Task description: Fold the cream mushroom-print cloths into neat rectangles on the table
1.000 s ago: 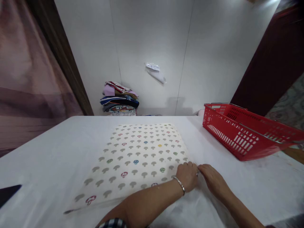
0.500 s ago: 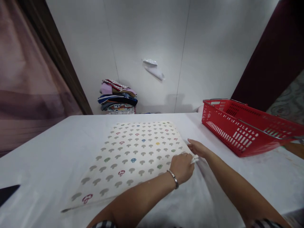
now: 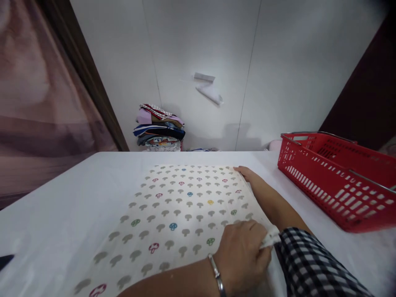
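Note:
A cream cloth (image 3: pixel 185 206) printed with grey and coloured mushrooms lies spread on the white table. My left hand (image 3: pixel 243 251), with a silver bracelet at the wrist, is closed on the cloth's near right edge, and a bunched bit of fabric sticks out beside its fingers. Farther away, my right hand (image 3: pixel 247 173) is at the cloth's far right corner. Its fingertips touch the corner, but part of the hand is hidden behind the cloth's edge, so its grip is unclear.
A red plastic basket (image 3: pixel 334 181) stands at the right on the table (image 3: pixel 55 210). Folded clothes (image 3: pixel 161 128) are stacked beyond the far edge, against the white wall. A pink curtain hangs at the left, and a dark object shows at the left table edge.
My right hand has moved away from me along the cloth's right side to the far corner. My left hand stays closed on the near edge and appears larger. The view has shifted slightly.

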The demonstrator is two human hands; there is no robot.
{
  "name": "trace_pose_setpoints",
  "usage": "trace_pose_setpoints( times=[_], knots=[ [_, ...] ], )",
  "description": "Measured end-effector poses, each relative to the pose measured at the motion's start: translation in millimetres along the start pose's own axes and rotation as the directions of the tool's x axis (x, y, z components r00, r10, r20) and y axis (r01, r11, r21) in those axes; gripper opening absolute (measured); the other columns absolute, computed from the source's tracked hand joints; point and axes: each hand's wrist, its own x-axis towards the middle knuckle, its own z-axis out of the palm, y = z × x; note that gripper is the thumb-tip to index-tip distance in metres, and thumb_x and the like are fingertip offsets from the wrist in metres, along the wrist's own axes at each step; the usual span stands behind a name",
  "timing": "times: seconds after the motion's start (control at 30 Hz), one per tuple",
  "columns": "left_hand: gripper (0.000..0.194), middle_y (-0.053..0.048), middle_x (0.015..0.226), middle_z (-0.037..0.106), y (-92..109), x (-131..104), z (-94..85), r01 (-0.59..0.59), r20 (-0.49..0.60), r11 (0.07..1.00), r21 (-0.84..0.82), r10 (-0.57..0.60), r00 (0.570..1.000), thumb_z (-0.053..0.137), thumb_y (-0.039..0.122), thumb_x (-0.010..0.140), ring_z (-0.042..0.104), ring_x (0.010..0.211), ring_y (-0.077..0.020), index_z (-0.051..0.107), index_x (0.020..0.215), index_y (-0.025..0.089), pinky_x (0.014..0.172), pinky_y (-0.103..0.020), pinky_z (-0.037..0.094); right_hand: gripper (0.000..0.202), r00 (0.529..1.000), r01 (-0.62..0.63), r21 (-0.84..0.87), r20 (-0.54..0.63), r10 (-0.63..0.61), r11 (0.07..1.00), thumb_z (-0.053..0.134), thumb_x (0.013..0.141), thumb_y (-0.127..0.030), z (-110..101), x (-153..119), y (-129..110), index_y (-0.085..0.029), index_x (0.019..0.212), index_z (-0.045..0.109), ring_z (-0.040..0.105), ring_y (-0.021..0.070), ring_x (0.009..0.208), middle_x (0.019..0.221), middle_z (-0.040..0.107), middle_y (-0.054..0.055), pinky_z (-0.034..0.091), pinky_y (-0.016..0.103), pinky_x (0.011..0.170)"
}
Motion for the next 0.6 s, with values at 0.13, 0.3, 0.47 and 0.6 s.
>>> trace_pose_setpoints(
  times=[0.13, 0.3, 0.47, 0.6],
  knots=[
    [0.009, 0.002, 0.074, 0.06, 2.5, -5.3, -4.6, -0.022, -0.08, 1.0, 0.015, 0.023, 0.997, 0.052, 0.02, 0.077, 0.055, 0.063, -0.0133, 0.045, 0.073, 0.021, 0.05, -0.029, 0.032, 0.054, 0.993, -0.102, -0.068, -0.065, 0.097, 0.992, 0.068, 0.071, -0.014, 3.3, 19.3, -6.4, -0.01, 0.123, 0.052, 0.061, 0.0245, 0.089, 0.108, 0.064, 0.016, 0.05, 0.04, 0.082],
    [0.016, 0.004, 0.069, 0.059, 7.4, -9.6, -18.3, -0.037, -0.088, 0.999, 0.018, 0.038, 0.995, 0.053, 0.021, 0.075, 0.053, 0.059, -0.0118, 0.039, 0.068, 0.022, 0.048, -0.029, 0.033, 0.039, 0.995, -0.1, -0.07, -0.038, 0.097, 0.993, 0.061, 0.07, -0.002, -5.1, 6.8, -12.2, -0.004, 0.109, 0.058, 0.061, 0.0186, 0.078, 0.084, 0.068, 0.009, 0.047, 0.032, 0.077],
    [0.022, 0.005, 0.064, 0.051, 8.0, -22.1, -65.1, -0.117, -0.009, 0.982, -0.15, 0.117, 0.993, 0.053, 0.023, 0.081, 0.047, 0.057, -0.0098, 0.036, 0.067, 0.022, 0.05, -0.025, 0.033, 0.031, 0.995, -0.097, -0.078, -0.021, 0.096, 0.992, 0.061, 0.071, -0.002, -37.1, -44.4, -27.2, -0.01, 0.1, 0.065, 0.061, 0.0164, 0.067, 0.08, 0.069, 0.011, 0.045, 0.034, 0.071],
    [0.024, 0.007, 0.062, 0.047, 8.2, -37.7, -133.2, 0.022, -0.077, 0.991, -0.135, -0.032, 0.997, 0.05, 0.024, 0.087, 0.044, 0.057, -0.0073, 0.041, 0.066, 0.02, 0.054, -0.021, 0.033, 0.028, 0.999, -0.039, 0.069, -0.012, 0.04, 0.997, 0.059, 0.075, -0.004, -69.1, -113.8, -46.8, -0.011, 0.1, 0.069, 0.065, 0.0176, 0.073, 0.097, 0.069, 0.018, 0.044, 0.035, 0.069]
  ],
)
